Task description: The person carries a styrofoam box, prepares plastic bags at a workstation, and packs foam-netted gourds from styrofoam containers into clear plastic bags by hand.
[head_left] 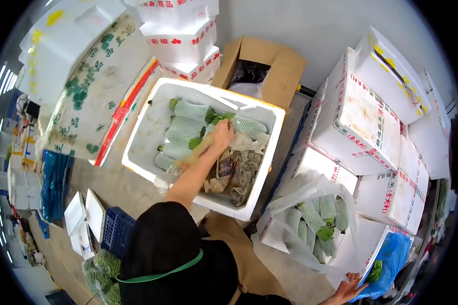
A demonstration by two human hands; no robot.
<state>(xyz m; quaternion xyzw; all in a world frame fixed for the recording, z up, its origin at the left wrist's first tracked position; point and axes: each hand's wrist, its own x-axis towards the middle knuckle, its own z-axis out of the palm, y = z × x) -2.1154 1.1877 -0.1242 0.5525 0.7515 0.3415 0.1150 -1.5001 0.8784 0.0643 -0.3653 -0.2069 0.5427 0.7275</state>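
Note:
My left hand (223, 134) reaches into a white foam box (137, 147), fingers bent down beside green leaves (216, 118). Its fingertips are hidden, and a pale yellowish blur lies by the wrist. Several long green vegetables in white foam-net sleeves (180, 133) fill the box's left side; another netted vegetable (248, 125) lies just right of the hand. Crumpled brownish paper (247, 170) covers the near right part. At the lower right, my right hand (347, 290) grips the edge of a clear plastic bag (280, 216) holding several netted vegetables (313, 216).
White foam boxes (366, 122) are stacked on the right, with more (180, 38) at the back. A large foam box (94, 91) stands left. Behind is an open cardboard box (285, 66). A blue bag (392, 259), a blue crate (118, 231) and green net bags (104, 272) are lower down.

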